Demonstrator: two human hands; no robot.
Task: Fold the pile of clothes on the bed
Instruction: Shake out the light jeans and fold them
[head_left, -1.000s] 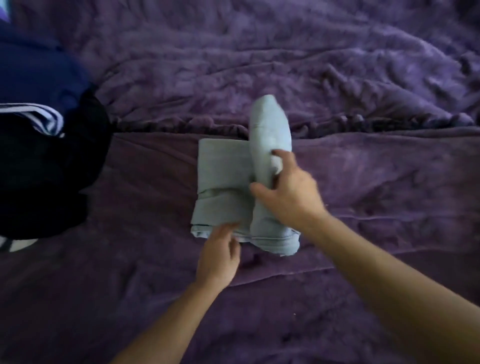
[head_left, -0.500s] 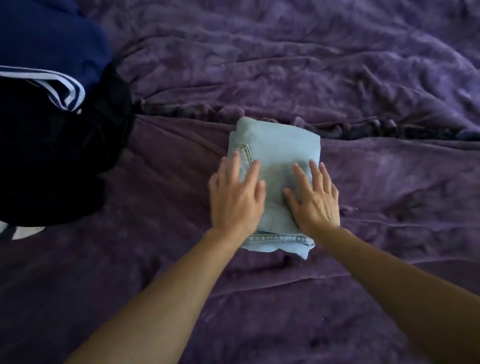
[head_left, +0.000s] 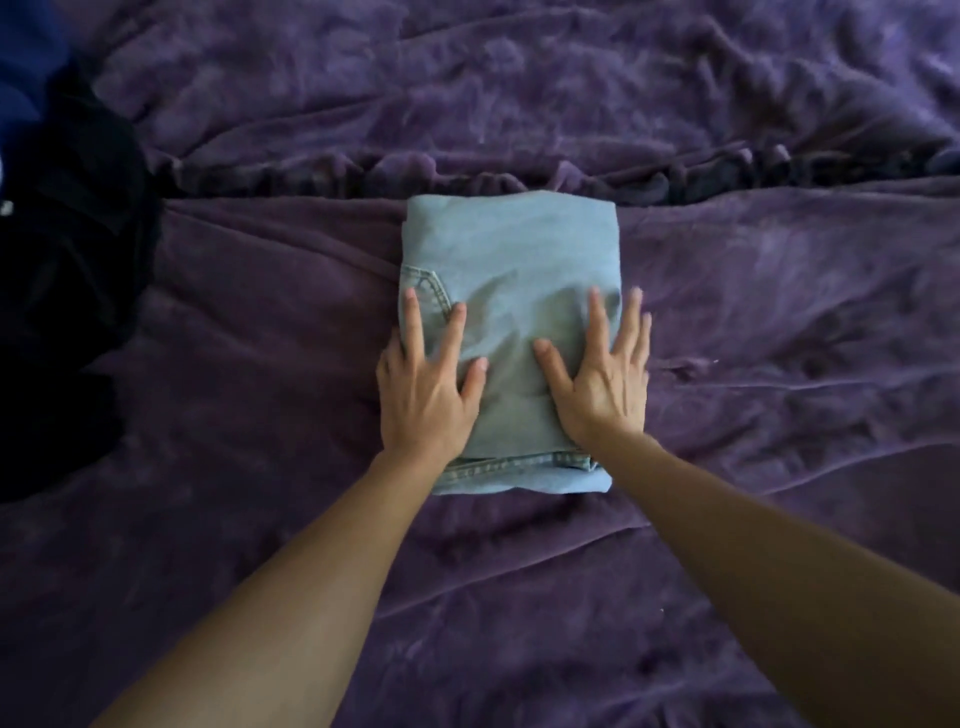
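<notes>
A pair of light blue jeans (head_left: 511, 249) lies folded into a compact rectangle on the purple bed cover, a pocket seam showing at its left edge. My left hand (head_left: 426, 395) lies flat on the left half of the bundle, fingers straight and spread. My right hand (head_left: 602, 379) presses flat on the right half, its outer fingers reaching over the bundle's right edge. Both palms cover the near part of the jeans; the waistband hem shows below them.
A pile of dark clothes (head_left: 67, 291), black with some navy at the top, sits at the left edge. The rumpled purple blanket (head_left: 779, 364) covers the whole bed, with a bunched ridge (head_left: 675, 176) running across just behind the jeans.
A second ago my right hand was folding the upright half of the jeans over. Now the bundle lies flat and both hands have spread apart on top of it.
</notes>
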